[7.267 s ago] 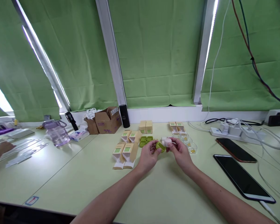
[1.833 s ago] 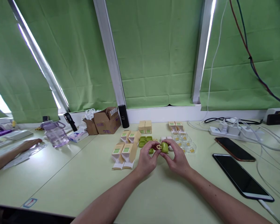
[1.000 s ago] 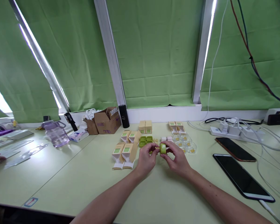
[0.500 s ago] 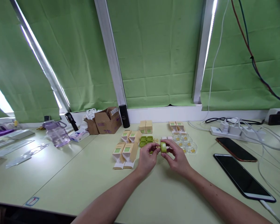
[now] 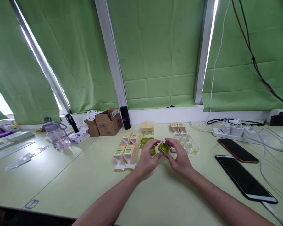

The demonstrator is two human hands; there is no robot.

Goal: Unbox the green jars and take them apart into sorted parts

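Between my hands is a small olive-green square container (image 5: 163,148), its hollow side turned toward me. My left hand (image 5: 148,159) is closed with fingertips at its left edge; a tiny yellowish piece may be by those fingers, too small to make out. My right hand (image 5: 180,159) grips the container's right side with thumb and fingers. Just left of my hands lie several similar green containers (image 5: 143,144), partly hidden by my left hand. Beyond my right hand stand clear plastic cups with yellow centres (image 5: 190,145).
Open cardboard cartons with green labels (image 5: 127,152) stand at left; more small boxes (image 5: 147,128) and cartons (image 5: 178,128) are behind. A brown box (image 5: 108,123), black cylinder (image 5: 125,117) and purple bottle (image 5: 58,136) sit farther left. Two phones (image 5: 245,177) and a power strip (image 5: 240,134) lie at right.
The green container has turned from its side so its hollow faces me. My left fingers have moved from a small yellowish piece onto the container's edge.
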